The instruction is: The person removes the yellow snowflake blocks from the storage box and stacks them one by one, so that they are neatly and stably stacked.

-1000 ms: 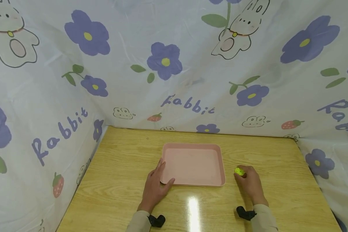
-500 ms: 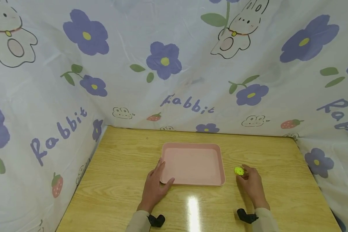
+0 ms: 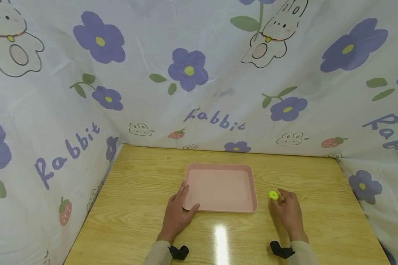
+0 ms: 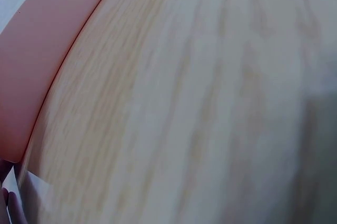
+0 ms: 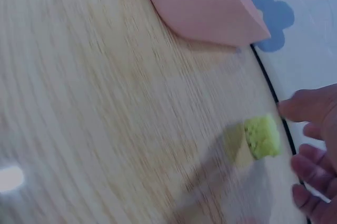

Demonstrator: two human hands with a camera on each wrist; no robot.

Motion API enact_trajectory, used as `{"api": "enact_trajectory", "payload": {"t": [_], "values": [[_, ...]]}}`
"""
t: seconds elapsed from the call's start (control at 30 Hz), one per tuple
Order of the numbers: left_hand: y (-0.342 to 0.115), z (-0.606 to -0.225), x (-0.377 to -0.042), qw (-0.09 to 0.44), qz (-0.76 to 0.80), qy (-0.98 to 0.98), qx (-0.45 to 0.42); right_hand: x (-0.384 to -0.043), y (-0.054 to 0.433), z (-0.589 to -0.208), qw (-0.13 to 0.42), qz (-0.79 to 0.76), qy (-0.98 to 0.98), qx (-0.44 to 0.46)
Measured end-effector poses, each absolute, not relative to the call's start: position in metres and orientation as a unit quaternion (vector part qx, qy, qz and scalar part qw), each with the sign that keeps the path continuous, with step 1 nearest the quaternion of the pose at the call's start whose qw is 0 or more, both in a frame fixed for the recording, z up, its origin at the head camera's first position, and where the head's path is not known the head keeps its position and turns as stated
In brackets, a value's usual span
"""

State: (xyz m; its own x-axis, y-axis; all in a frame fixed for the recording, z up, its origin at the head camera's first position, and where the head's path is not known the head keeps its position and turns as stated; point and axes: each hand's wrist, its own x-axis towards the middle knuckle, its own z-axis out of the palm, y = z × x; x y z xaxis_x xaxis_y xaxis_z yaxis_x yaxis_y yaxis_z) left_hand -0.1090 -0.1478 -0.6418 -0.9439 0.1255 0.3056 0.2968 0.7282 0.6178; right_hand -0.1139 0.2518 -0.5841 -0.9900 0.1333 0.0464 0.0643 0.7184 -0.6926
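Observation:
A small round yellow-green piece (image 3: 273, 195) with a dotted top lies on the table just right of the pink tray. Its bumpy side (image 5: 262, 136) shows in the right wrist view, with a gap between it and the fingers. My right hand (image 3: 289, 211) is beside it, thumb and fingers spread apart and holding nothing. At the tray's left end, my left hand (image 3: 177, 213) rests with fingers extended along the rim and the thumb at the front corner. The shallow rectangular pink tray (image 3: 221, 187) has nothing in it. Only a few fingertips show in the left wrist view.
Wood-grain table (image 3: 136, 173) lies under everything. A white curtain (image 3: 152, 103) printed with rabbits and purple flowers hangs along the back and both sides. Black straps with mounts (image 3: 179, 252) sit on both wrists.
My right hand has loosened its pinch on the yellow-green piece and drawn back slightly to the right. The piece now lies dotted side up. My left hand and the tray have not moved.

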Motion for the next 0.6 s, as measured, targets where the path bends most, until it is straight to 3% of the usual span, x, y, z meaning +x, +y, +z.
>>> {"api": "enact_trajectory", "payload": {"t": [0.17,0.23,0.47,0.6], "values": [[-0.150,-0.642,-0.110,0.121,-0.348,-0.923,-0.115,-0.103,0.223,-0.584,0.167,0.372,-0.913,-0.008],[-0.150,-0.642,-0.110,0.122,-0.347,-0.923,-0.116,-0.100,0.211,-0.587,0.183,0.367,-0.912,0.021],[-0.151,-0.644,-0.110,0.122,-0.348,-0.923,-0.114,-0.095,0.182,-0.602,0.100,0.362,-0.925,0.066],[-0.154,-0.644,-0.108,0.129,-0.346,-0.922,-0.116,-0.093,0.173,-0.608,0.084,0.353,-0.929,0.074]]}}
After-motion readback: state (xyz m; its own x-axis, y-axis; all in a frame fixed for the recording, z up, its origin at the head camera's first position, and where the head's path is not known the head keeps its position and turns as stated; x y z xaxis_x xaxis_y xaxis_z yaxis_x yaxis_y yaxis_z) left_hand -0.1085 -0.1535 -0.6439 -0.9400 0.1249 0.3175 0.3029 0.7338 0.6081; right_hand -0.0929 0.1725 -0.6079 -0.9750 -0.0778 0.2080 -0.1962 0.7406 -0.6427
